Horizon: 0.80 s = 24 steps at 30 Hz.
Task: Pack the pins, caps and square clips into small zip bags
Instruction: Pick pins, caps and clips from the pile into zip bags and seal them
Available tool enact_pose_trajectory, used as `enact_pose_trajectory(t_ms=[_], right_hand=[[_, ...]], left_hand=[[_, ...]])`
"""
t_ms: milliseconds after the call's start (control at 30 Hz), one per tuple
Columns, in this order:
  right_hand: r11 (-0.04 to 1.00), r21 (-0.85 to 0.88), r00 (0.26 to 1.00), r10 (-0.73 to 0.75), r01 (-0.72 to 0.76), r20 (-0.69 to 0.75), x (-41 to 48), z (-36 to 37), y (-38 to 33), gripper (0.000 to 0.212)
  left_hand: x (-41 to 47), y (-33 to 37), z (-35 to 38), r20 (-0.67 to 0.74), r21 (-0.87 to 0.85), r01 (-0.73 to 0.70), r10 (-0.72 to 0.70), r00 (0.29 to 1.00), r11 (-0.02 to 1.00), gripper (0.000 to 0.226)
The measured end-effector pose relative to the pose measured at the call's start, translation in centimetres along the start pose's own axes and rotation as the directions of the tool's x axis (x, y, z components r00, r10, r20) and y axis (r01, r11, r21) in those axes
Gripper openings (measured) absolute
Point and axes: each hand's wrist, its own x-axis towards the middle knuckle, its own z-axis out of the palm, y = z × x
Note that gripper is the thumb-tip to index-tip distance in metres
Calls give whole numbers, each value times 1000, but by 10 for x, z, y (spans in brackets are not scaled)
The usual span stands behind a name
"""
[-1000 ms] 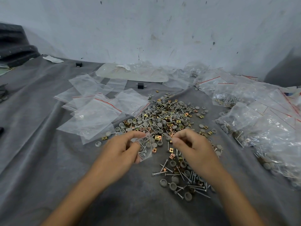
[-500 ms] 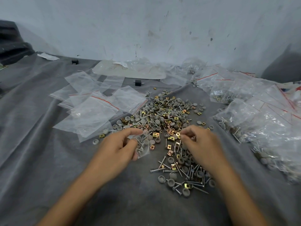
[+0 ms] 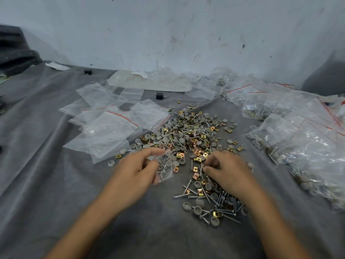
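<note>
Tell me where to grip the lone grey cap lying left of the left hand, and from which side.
Pinch the grey cap across its round rim, coming straight down from above. It lies flat on the cloth, hollow side up, clear of the pile, so opposite sides of its rim are free.

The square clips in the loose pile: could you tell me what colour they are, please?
The square clips are brassy gold; head view.
</note>
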Motion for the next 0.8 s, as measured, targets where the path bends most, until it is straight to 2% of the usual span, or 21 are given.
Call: enact_pose_trajectory(t_ms=[133, 300, 467, 633, 700, 800], right_hand=[[999, 46, 1000, 3, -3, 6, -3, -2, 3, 11], [1000, 16, 993, -12, 10, 114, -5, -12, 12, 4], [1000, 26, 998, -12, 11, 63, -6, -11, 17, 9], [971, 211, 991, -92, 110, -96, -8, -8, 10, 10], [919, 358, 985, -127, 163, -120, -12, -5, -2, 8], [863, 455, 975, -180, 219, -128, -18, 7, -24, 6]], left_hand=[[0, 0, 1, -6, -14, 6, -6, 1000, 1000, 33], [0, -1, 1, -7, -29, 5, -5, 1000, 1000, 34], [1, -2, 2, -15, -15, 5, -6, 1000, 1000, 34], [0, -2, 2, 0, 7, 8, -8, 1000, 1000, 34], [0, -1, 2, 2, 15, 1, -1, 1000, 1000, 34], [0, -1, 1, 6, 33, -15, 14, 1000, 999, 28]])
